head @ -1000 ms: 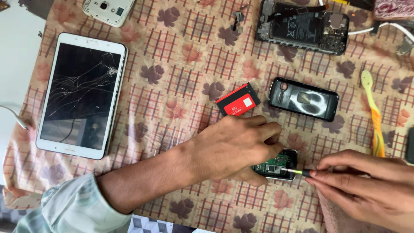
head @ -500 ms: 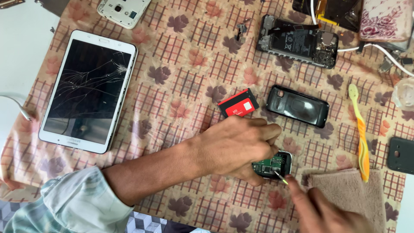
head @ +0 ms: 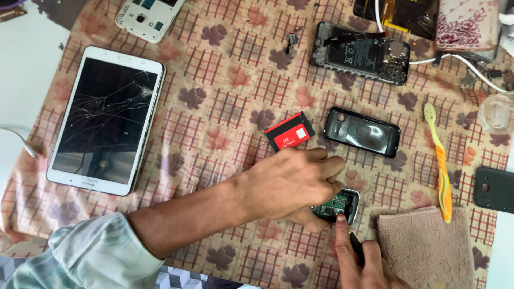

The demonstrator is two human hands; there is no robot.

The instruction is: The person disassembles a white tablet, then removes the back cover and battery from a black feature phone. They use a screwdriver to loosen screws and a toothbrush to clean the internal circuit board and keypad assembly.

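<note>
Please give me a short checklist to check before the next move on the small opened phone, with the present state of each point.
1. Left hand steadies the small opened phone: ok.
2. Green board is exposed: ok.
3. Right hand has its forefinger tip at the phone's lower edge: ok.
4. Dark tool in the right hand, tip placement: cannot tell, the finger hides it.
5. Red battery and black back cover lie apart from the phone on the cloth: ok.
6. Loose screws kept safe: cannot tell.

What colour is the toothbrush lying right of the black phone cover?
Yellow-green head, orange and yellow handle; toothbrush shows best in the head view.
</note>
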